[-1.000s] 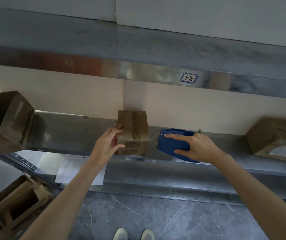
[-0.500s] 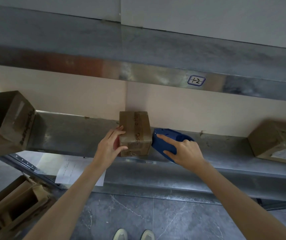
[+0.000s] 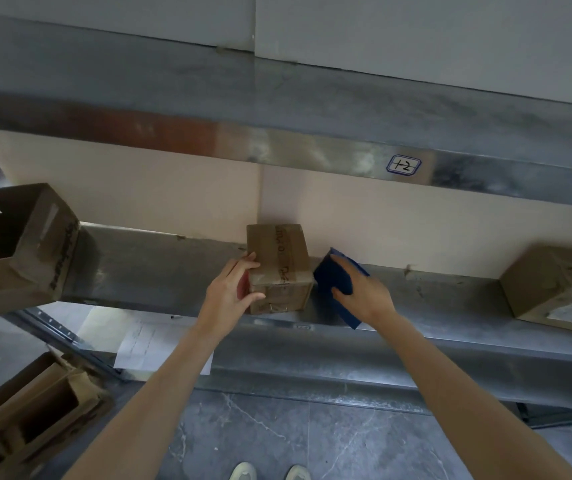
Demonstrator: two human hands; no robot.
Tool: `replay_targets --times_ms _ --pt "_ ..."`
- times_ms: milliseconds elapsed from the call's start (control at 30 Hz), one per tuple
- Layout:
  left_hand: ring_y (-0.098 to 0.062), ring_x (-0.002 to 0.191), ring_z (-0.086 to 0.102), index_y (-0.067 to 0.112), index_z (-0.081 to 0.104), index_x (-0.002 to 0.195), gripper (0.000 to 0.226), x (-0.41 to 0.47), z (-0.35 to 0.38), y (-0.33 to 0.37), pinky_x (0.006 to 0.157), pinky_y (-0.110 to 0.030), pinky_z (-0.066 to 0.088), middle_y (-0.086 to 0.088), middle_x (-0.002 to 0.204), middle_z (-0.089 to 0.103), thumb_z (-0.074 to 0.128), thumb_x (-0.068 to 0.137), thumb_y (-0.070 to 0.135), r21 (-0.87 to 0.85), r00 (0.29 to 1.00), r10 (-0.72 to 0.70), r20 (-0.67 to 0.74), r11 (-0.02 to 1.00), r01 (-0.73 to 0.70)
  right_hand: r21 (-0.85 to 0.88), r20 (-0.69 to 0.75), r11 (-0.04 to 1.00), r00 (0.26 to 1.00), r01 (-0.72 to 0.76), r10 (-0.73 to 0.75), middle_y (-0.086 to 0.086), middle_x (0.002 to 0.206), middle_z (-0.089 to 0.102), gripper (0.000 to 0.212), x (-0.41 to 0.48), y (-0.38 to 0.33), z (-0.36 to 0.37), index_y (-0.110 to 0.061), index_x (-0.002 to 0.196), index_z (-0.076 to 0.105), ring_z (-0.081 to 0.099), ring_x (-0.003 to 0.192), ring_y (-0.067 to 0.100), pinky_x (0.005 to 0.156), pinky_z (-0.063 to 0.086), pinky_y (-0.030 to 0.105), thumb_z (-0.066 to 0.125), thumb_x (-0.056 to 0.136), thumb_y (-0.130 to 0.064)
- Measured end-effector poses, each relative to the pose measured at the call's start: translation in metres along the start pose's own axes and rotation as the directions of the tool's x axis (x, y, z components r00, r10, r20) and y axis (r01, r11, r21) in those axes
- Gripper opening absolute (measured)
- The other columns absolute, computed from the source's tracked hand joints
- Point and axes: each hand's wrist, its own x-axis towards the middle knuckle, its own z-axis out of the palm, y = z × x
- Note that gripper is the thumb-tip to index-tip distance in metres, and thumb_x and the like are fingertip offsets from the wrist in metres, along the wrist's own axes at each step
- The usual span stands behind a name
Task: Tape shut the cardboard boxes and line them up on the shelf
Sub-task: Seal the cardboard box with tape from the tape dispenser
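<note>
A small closed cardboard box [image 3: 279,265] with black handwriting stands on the metal shelf [image 3: 146,271], near its front edge. My left hand [image 3: 232,292] grips the box's left side, thumb on its front face. My right hand [image 3: 364,292] holds a blue tape dispenser [image 3: 336,282] tilted on edge, close against the box's right side. An open, larger cardboard box [image 3: 17,244] sits at the shelf's left end. Another closed box [image 3: 554,285] with a white label rests at the right end.
An upper metal shelf [image 3: 277,109] with a label marked "+2" hangs overhead. White papers [image 3: 152,344] lie on a lower level. Open cardboard boxes [image 3: 31,410] stand on the grey stone floor at the lower left. My shoes [image 3: 267,472] show at the bottom.
My right hand has brought the blue tape dispenser leftward, tipping it up against the small box's right side. My left hand stays on the box.
</note>
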Motion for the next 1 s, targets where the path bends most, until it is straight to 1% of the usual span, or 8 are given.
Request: replay_targets --times_ms 100,267,400,567,700,800,900,1000 --pt "-0.01 0.121 0.054 0.017 0.058 0.124 0.059 0.0 0.0 -0.001 0.102 -0.02 0.041 0.002 0.135 0.055 0.086 0.072 0.022 0.005 1.0 -0.008 0.002 1.0 0.008 0.047 0.073 0.998 0.997 -0.03 0.026 0.007 0.126 0.063 0.079 0.005 0.006 0.005 -0.044 0.152 0.013 0.064 0.092 0.033 0.063 0.048 0.03 0.058 0.089 -0.03" --pt "-0.015 0.12 0.058 0.017 0.058 0.124 0.059 -0.001 0.0 0.001 0.102 -0.025 0.045 0.001 0.136 0.055 0.086 0.072 0.023 0.029 1.0 -0.016 0.005 0.999 0.016 0.142 0.06 0.99 0.998 -0.022 0.014 0.01 0.125 0.063 0.078 0.013 0.009 0.019 -0.04 0.153 0.01 0.064 0.09 0.033 0.065 0.048 0.031 0.058 0.093 -0.026" --pt "-0.014 0.122 0.057 0.019 0.056 0.125 0.059 -0.002 0.001 0.004 0.103 -0.032 0.049 0.003 0.139 0.053 0.085 0.074 0.023 0.021 0.999 -0.033 0.002 0.999 0.033 0.131 0.086 0.991 0.996 -0.033 0.022 0.013 0.111 0.068 0.079 0.022 0.009 0.024 -0.04 0.153 0.004 0.065 0.082 0.03 0.066 0.055 0.037 0.056 0.095 -0.026" --pt "-0.012 0.121 0.056 0.022 0.054 0.126 0.061 -0.001 0.0 0.002 0.103 -0.024 0.045 0.005 0.14 0.051 0.085 0.074 0.028 0.043 0.999 -0.034 0.016 0.999 0.034 0.102 0.105 0.995 0.994 -0.012 0.002 0.013 0.092 0.069 0.081 0.026 0.013 0.026 -0.044 0.151 -0.005 0.06 0.061 0.02 0.048 0.044 0.027 0.053 0.097 -0.033" --pt "-0.013 0.116 0.058 0.021 0.052 0.128 0.063 -0.002 -0.002 0.002 0.097 -0.018 0.043 0.004 0.141 0.049 0.085 0.075 0.029 0.086 0.999 -0.027 0.034 0.996 0.024 0.143 0.088 0.989 0.996 0.023 -0.035 0.01 0.102 0.069 0.078 0.019 0.013 0.02 -0.048 0.15 -0.009 0.063 0.073 0.021 0.062 0.054 0.035 0.048 0.098 -0.044" --pt "-0.013 0.114 0.059 0.02 0.052 0.129 0.064 -0.001 -0.003 0.001 0.096 -0.016 0.042 0.004 0.139 0.049 0.085 0.075 0.03 0.12 0.999 -0.013 0.035 0.993 0.009 0.138 0.055 0.989 0.997 0.051 -0.059 0.008 0.131 0.058 0.075 0.011 0.014 0.007 -0.05 0.15 -0.007 0.063 0.097 0.028 0.075 0.055 0.039 0.046 0.098 -0.046" --pt "-0.011 0.117 0.055 0.021 0.053 0.128 0.062 0.001 -0.007 0.001 0.098 -0.021 0.045 0.006 0.136 0.049 0.083 0.076 0.034 0.123 0.999 0.016 0.037 0.992 -0.02 0.065 -0.03 0.994 0.996 0.088 -0.086 0.005 0.132 0.05 0.069 0.003 0.015 -0.008 -0.046 0.151 0.003 0.057 0.101 0.025 0.071 0.055 0.04 0.046 0.097 -0.05" --pt "-0.013 0.127 0.049 0.02 0.055 0.128 0.062 0.003 -0.01 0.004 0.107 -0.03 0.041 0.004 0.137 0.052 0.083 0.076 0.038 0.122 0.999 0.049 0.023 0.991 -0.051 0.046 -0.133 0.967 0.961 0.25 -0.242 0.0 0.14 0.042 0.065 0.001 0.006 -0.016 -0.037 0.152 0.02 0.048 0.119 0.022 0.078 0.055 0.041 0.052 0.096 -0.047"
